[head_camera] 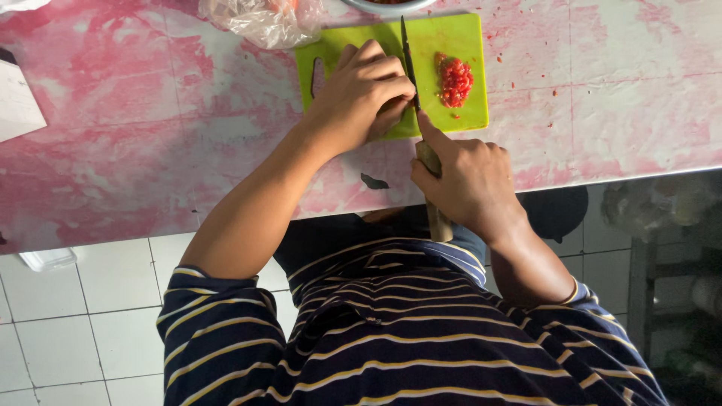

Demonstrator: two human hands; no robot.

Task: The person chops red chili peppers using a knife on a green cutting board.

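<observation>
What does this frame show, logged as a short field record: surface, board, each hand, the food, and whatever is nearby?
surface: pink-and-white mottled countertop
board: bright green plastic cutting board with a handle hole, lying flat on the countertop
left hand: left hand curled on the board, fingers against the blade's side; what it presses is hidden
right hand: right hand gripping the wooden-handled kitchen knife, index finger along the spine
food: pile of finely chopped red pieces to the right of the blade
nearby: crumpled clear plastic bag beyond the board's left corner
</observation>
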